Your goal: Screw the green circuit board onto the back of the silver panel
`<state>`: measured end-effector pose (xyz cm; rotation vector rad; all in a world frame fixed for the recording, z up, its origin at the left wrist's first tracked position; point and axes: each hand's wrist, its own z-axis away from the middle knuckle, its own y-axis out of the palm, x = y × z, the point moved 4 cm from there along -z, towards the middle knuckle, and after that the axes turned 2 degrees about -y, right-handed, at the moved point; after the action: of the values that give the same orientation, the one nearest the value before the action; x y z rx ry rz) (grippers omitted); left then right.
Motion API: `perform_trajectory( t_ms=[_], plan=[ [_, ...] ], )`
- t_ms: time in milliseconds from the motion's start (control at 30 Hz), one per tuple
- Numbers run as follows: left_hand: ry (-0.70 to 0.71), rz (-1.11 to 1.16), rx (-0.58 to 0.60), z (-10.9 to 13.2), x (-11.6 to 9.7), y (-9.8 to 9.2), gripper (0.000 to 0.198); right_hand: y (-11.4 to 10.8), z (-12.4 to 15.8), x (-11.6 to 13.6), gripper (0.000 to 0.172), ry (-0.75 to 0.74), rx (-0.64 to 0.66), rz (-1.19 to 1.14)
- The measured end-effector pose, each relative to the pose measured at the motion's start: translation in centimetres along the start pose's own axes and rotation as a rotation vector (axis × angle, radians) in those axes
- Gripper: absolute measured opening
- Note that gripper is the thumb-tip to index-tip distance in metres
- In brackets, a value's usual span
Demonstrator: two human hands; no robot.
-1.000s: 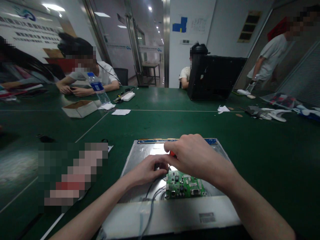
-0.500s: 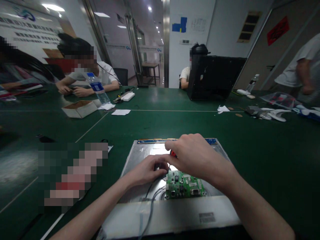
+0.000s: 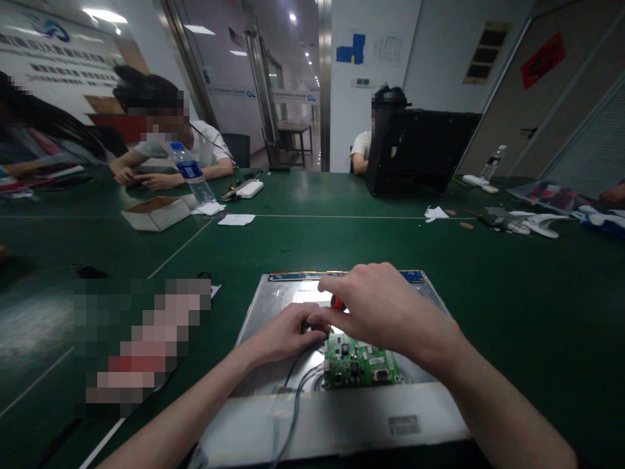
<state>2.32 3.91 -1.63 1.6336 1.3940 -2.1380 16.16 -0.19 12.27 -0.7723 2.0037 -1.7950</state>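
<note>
A flat metal display panel (image 3: 278, 293) lies before me with a green circuit board (image 3: 361, 365) on it and a blue strip board (image 3: 297, 277) along its far edge. My right hand (image 3: 385, 306) is over the board's far side, closed around a screwdriver (image 3: 336, 301); only its red and black handle end shows, the rest being hidden under the palm. Beside it, my left hand (image 3: 293, 332) rests at the board's far left corner, fingers curled together; what they pinch is hidden. Grey cables (image 3: 297, 410) run from the board's left side toward me.
On the green table (image 3: 303, 241) stand an open box (image 3: 159, 212) and a water bottle (image 3: 193, 172). A black monitor (image 3: 420, 153) stands at the back, with gloves (image 3: 532, 223) to the right. Co-workers sit across and at the left. A blurred-out item (image 3: 156, 339) lies left.
My right hand has shifted slightly, its fingers spreading a little and showing more of the red handle. My left hand stays put. A person at the right has moved mostly out of view.
</note>
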Motion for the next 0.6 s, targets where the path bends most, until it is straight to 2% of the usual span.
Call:
perform_trajectory(
  t_ms=[100,267,367,500,600],
  plan=[
    [0.013,0.059,0.006,0.06,-0.15,0.06,0.008,-0.05,-0.03,-0.03,0.027,0.006,0.008,0.027],
    [0.038,-0.011,-0.009,0.05,-0.42,-0.04,0.008,-0.16,0.40,0.23,0.013,-0.051,-0.014,-0.007],
    [0.031,-0.015,0.005,0.02,-0.32,0.04,0.011,-0.14,0.51,0.38,0.016,-0.082,-0.014,-0.032],
    [-0.012,-0.022,0.005,0.04,-0.01,0.06,0.011,-0.06,0.31,0.15,0.024,-0.038,-0.015,-0.020],
    [0.010,-0.008,-0.006,0.05,-0.10,-0.01,0.010,-0.03,0.12,-0.05,0.026,-0.001,-0.006,-0.005]
  ],
)
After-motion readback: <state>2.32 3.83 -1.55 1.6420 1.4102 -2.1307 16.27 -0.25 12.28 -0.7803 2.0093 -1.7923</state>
